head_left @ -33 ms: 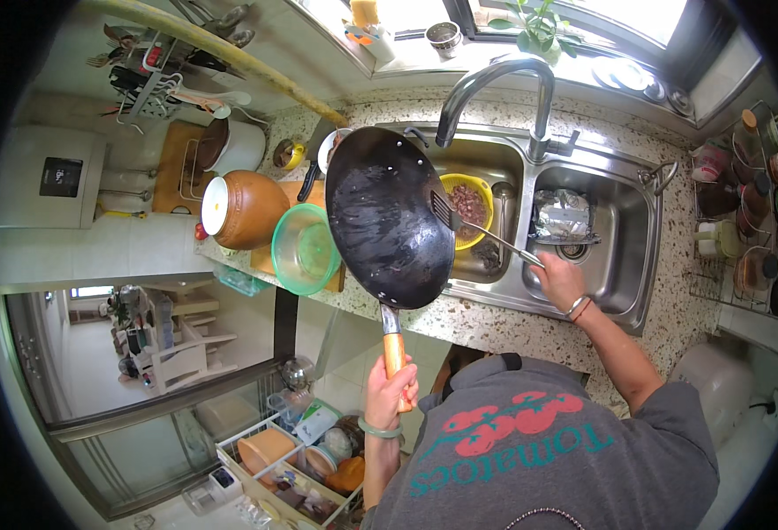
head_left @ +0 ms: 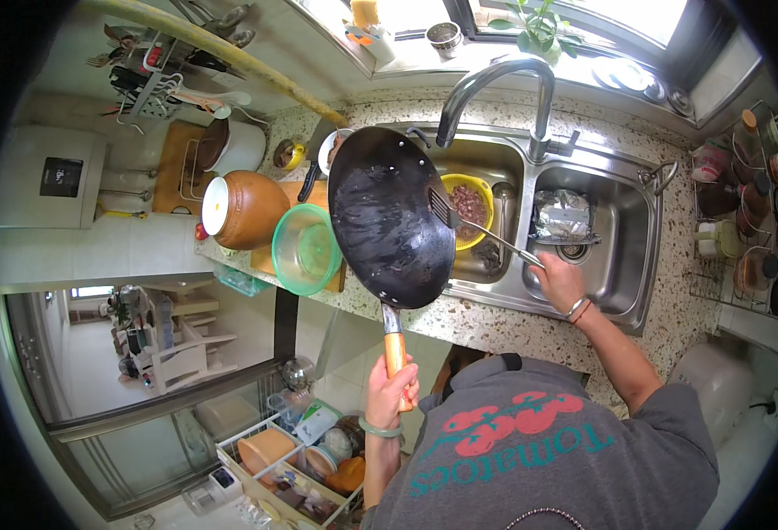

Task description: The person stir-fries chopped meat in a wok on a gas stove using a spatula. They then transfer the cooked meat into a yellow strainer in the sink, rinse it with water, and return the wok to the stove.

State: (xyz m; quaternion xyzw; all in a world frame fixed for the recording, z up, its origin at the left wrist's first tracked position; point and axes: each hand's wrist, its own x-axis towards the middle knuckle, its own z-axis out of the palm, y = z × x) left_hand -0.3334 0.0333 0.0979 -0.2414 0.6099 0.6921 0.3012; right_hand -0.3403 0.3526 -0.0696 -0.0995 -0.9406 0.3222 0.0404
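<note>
My left hand is closed round the wooden handle of a black wok. The wok is tilted, its dark inner surface facing up, over the counter's front edge and the left side of the sink. My right hand grips a slotted metal spatula by its handle. The spatula's blade lies at the wok's right rim. Just beyond it, a yellow colander with reddish chopped meat pieces sits in the left basin, partly hidden by the wok and spatula.
A green plastic basin and a brown clay jar stand left of the wok. The tall faucet arches over the left sink basin. A foil-like silver package lies in the right basin. Bottle racks line the right wall.
</note>
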